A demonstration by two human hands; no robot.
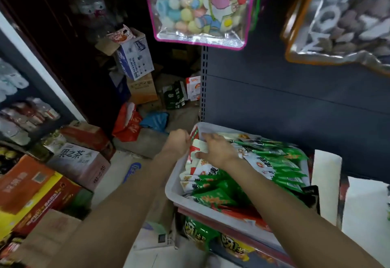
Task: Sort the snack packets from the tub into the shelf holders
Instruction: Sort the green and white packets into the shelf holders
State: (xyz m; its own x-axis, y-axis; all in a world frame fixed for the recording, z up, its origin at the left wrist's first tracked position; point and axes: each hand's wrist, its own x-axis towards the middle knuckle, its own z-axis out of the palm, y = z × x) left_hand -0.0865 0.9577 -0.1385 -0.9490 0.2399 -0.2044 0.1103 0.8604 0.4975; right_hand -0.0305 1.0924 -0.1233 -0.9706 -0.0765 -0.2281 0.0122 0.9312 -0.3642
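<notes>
Both hands at the tub's [172, 185] far left corner: left hand [179, 141] clenched around the red-and-white packets [193, 155], right hand [217, 149] fingers spread flat on them. Green packets [280, 162] fill the rest.

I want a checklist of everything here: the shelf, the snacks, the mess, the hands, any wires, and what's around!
Surface: dark shelf panel behind the tub.
Job's things: white tub heaped with green packets and red-and-white packets.
Clutter: cardboard boxes and a red bag on the floor.
Grips: left hand grips red-and-white packets at the tub's far corner; right hand lies over them, grip unclear.
Cables: nothing seen.
Surroundings: hanging candy bag overhead.
</notes>
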